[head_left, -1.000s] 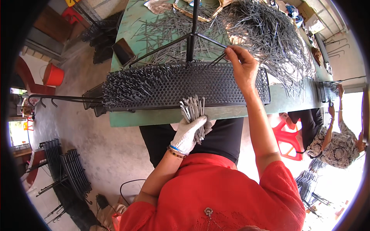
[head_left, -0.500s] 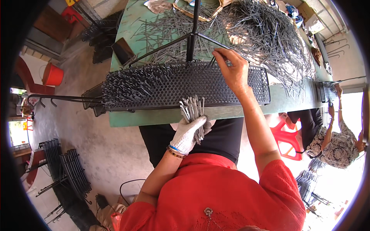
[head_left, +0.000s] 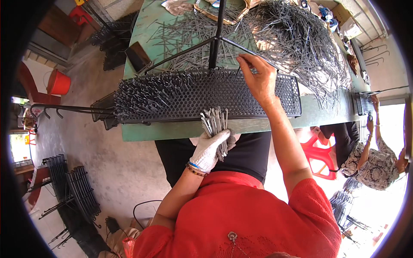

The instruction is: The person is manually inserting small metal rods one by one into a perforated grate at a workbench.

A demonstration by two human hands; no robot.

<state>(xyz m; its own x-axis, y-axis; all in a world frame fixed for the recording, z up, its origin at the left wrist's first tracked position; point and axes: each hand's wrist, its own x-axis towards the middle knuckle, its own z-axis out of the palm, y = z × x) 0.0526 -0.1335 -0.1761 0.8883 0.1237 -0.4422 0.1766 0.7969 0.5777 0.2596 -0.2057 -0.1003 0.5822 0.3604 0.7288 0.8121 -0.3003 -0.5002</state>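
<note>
1. Two hands in sight: a left hand [head_left: 209,147] in a white knit glove, a right hand [head_left: 261,81] bare.
2. Clenched in the left hand, a bundle of grey metal pins [head_left: 214,121], bent ends fanning out above the thumb, at the near edge of a green table [head_left: 176,135].
3. Farther forward and rightward, the right hand, thumb and forefinger brought together over a black perforated rack [head_left: 223,94]; just below the fingertips, a thin dark pin [head_left: 238,71]. Cannot tell whether gripped or standing in a hole.
4. Well left of the right hand, crowded upright pins [head_left: 142,96] in the rack; bare holes nearer to both hands.
5. Beyond the right hand, a large tangled heap of loose pins [head_left: 297,34].
6. Left of the right hand, a black post [head_left: 214,56] with slanting braces.
7. Far left of both hands, a red bucket [head_left: 59,82].
8. Far right of both hands, a co-worker [head_left: 374,167] in a patterned top, near a red plastic stool [head_left: 317,151].
</note>
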